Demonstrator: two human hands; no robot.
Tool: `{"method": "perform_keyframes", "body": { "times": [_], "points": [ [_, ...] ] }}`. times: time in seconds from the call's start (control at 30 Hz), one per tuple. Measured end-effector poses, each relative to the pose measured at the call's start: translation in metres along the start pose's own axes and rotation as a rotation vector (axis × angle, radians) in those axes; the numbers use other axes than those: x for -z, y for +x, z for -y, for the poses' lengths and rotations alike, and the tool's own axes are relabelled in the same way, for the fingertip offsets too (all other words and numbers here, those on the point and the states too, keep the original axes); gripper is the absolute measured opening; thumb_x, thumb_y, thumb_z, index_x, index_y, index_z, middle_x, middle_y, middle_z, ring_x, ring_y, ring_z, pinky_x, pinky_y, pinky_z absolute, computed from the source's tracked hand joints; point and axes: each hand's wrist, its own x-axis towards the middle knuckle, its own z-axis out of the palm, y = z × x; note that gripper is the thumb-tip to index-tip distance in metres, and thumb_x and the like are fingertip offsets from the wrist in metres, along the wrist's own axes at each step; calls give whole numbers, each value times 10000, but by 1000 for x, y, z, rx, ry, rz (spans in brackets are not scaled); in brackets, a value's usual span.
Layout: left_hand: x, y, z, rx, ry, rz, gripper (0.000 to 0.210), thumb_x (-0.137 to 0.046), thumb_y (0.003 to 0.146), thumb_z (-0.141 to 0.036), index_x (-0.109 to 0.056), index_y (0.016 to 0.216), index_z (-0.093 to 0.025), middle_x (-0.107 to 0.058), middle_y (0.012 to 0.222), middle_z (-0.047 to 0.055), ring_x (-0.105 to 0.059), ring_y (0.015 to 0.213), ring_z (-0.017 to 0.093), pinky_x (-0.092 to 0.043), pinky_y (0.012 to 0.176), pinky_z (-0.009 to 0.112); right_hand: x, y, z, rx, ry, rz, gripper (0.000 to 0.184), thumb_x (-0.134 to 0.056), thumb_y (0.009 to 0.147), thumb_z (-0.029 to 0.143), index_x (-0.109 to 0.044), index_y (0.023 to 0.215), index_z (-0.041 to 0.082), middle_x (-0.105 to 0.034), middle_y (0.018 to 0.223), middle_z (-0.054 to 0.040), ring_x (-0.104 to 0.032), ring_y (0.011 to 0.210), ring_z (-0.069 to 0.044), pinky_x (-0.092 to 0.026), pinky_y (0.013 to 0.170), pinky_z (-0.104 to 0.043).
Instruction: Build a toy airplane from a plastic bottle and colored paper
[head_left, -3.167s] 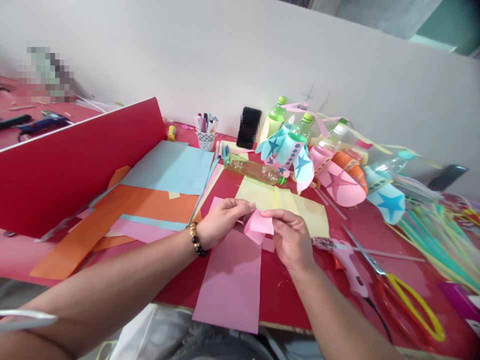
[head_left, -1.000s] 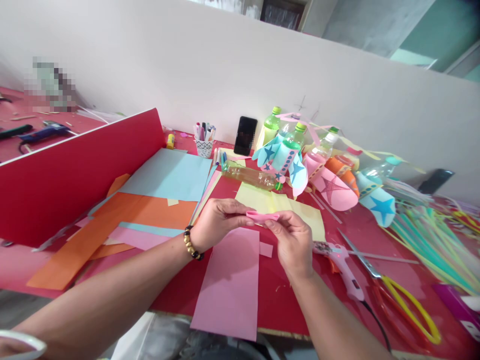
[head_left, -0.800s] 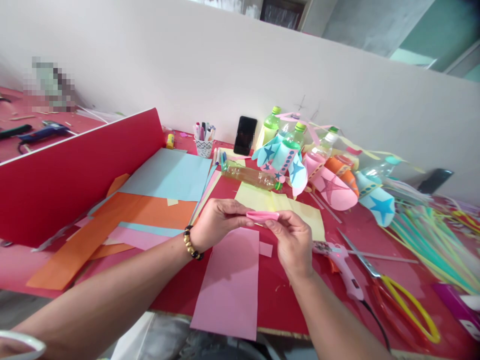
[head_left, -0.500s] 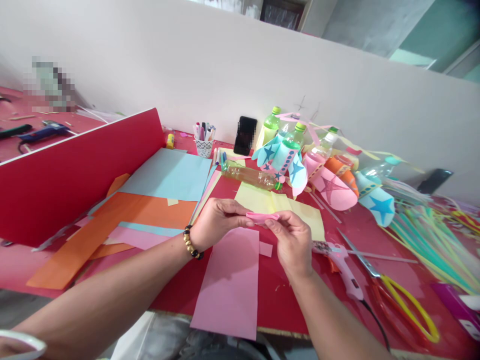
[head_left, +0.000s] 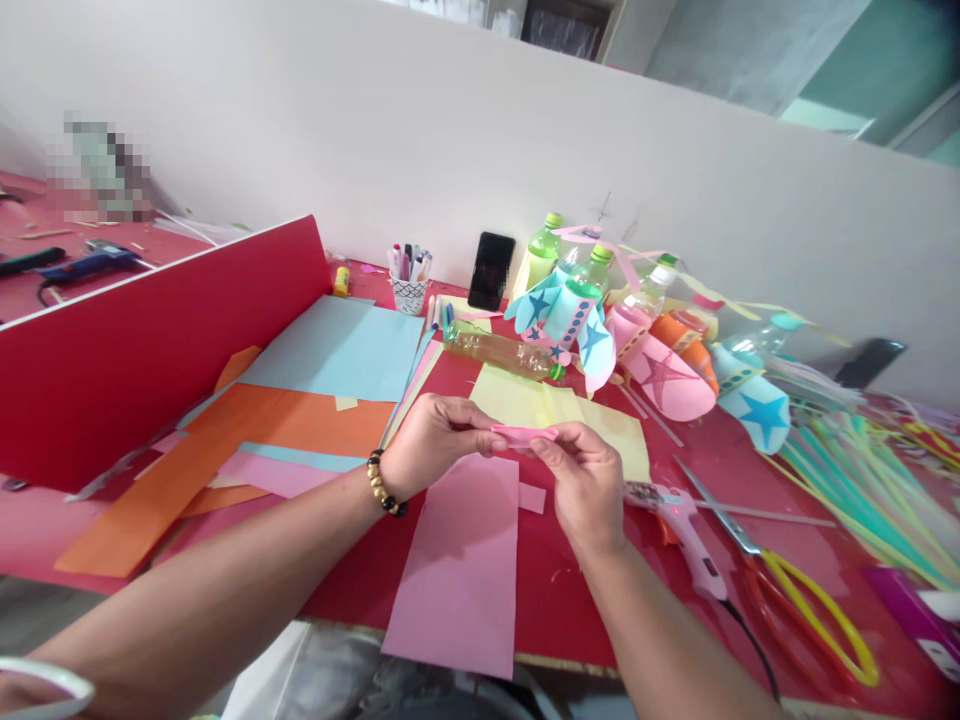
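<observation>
A small pink strip of paper [head_left: 523,436], seemingly folded, is pinched between both hands above the table. My left hand [head_left: 442,440] grips its left end with thumb and fingers; a beaded bracelet [head_left: 384,487] circles that wrist. The right end is between the thumb and fingers of my right hand [head_left: 583,475]. Beneath the hands lies a larger pink paper sheet [head_left: 457,570], with a small pink paper piece [head_left: 532,499] beside it. Yellow paper [head_left: 611,435] lies just behind the hands, and a clear greenish plastic bottle [head_left: 499,352] rests on its side farther back.
Scissors [head_left: 780,570] and a pink glue gun [head_left: 694,545] lie at right. Bottles dressed in coloured paper [head_left: 581,310] stand behind. Blue paper [head_left: 337,350] and orange paper [head_left: 300,420] are stacked left, beside a red divider [head_left: 165,350]. A pen cup [head_left: 409,293] and a phone [head_left: 492,271] stand near the wall.
</observation>
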Motion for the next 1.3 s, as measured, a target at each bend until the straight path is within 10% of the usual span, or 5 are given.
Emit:
{"method": "perform_keyframes", "body": {
  "times": [1.3],
  "points": [
    [-2,0,3,112,11,23,235,-794,694,-373,-754,746,-147,-694,640,38,-647,594,133,-520,592,219,-2,1,7,70,-178,-42,155,-761,772,321,-682,731,196,-659,658,5,-579,616,-153,-475,586,-262]
  ]
}}
